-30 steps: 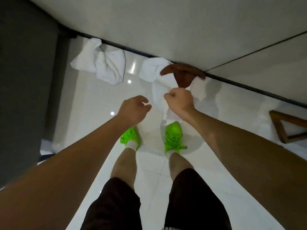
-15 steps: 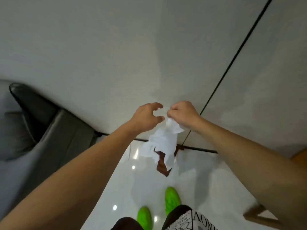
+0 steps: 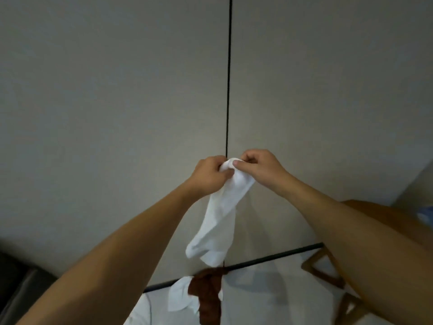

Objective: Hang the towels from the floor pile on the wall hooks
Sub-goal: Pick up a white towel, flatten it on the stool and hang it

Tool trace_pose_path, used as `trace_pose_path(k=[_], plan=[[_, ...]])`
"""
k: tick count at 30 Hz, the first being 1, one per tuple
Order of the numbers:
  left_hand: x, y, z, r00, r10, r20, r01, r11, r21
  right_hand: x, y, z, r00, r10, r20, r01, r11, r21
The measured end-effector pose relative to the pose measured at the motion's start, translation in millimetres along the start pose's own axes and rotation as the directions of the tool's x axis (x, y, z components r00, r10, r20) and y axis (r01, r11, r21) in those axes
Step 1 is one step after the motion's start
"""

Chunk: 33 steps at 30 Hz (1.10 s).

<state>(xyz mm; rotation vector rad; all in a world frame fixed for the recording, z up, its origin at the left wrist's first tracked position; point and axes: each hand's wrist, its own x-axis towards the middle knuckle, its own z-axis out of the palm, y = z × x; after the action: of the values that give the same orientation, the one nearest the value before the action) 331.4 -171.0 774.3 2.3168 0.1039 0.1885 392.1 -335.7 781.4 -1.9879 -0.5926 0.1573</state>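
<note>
My left hand and right hand both pinch the white towel's top edge — it hangs down before the wall. Beyond, on the floor, lie a brown towel and another white one.

Plain white towel, unpatterned, held up against a pale grey-beige wall split by 1 thin black vertical seam. Below, glossy white floor edged with a black skirting line. On it, 1 more white towel and 1 rust-brown cloth. Warm brown wooden furniture at right; dark grey upholstery at lower left.
</note>
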Motion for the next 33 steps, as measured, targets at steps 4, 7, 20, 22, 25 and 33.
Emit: trace_pose_path(k=[4,7,20,22,25,33], plan=[[-15.3,42.9,22.1,1.0,0.028,0.011,-0.024,0.97,-0.241,-64.2,9.2,-38.6,0.99,0.085,-0.114,-0.079,0.995,0.057],[-27.9,77.9,42.8,0.995,0.082,0.063,-0.06,0.955,-0.292,-104.2,13.0,-67.6,0.961,0.134,-0.243,-0.113,0.988,0.101],[-99.5,258.5,188.7,0.871,0.308,0.382,-0.111,0.881,-0.459,-286.8,41.2,-224.8,0.792,0.183,-0.582,-0.157,0.983,0.095],[-113.3,294.2,216.7,0.86,0.334,0.385,-0.123,0.869,-0.479,-322.7,61.4,-246.7,0.781,0.24,-0.576,-0.216,0.97,0.112],[-136.2,348.1,260.2,0.843,0.351,0.409,-0.128,0.868,-0.48,-379.8,96.9,-278.3,0.76,0.316,-0.568,-0.32,0.943,0.098],[-174.6,475.2,355.8,0.842,0.399,0.363,-0.156,0.825,-0.543,-517.9,179.8,-360.4,0.642,0.467,-0.608,-0.617,0.785,-0.049]])
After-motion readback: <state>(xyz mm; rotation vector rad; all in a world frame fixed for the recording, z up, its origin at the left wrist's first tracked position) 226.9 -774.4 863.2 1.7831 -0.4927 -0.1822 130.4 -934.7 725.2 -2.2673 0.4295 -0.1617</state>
